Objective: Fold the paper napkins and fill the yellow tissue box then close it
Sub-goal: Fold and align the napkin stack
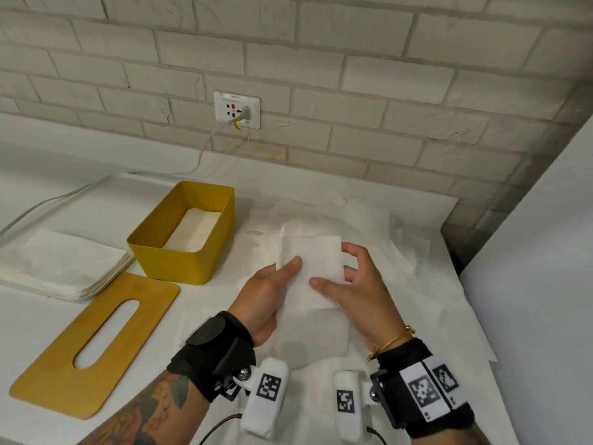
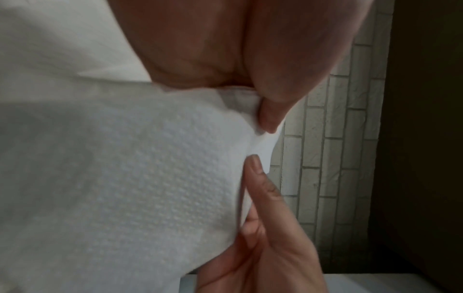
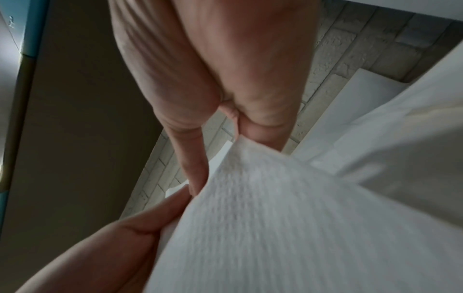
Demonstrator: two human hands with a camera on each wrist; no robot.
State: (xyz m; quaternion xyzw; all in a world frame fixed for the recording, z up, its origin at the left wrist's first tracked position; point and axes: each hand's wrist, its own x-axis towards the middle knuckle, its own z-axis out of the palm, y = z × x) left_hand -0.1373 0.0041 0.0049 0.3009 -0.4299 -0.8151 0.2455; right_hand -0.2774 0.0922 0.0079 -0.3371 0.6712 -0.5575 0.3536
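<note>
Paper napkin (image 1: 309, 261): pinched by left hand (image 1: 268, 295) and right hand (image 1: 356, 284).
Box (image 1: 179, 252): at ten o'clock, nearer the left hand.

Left wrist: black fabric strap (image 1: 218, 348) behind the grip, carrying a white camera pod (image 1: 266, 396) with a black-and-white square marker; multicoloured tattoo (image 1: 150, 409) on the forearm. Right wrist: thin gold bangle (image 1: 393, 342), black strap (image 1: 414, 354) with two white marker panels (image 1: 426, 388), white pod (image 1: 348, 403), black cables trailing.
</note>
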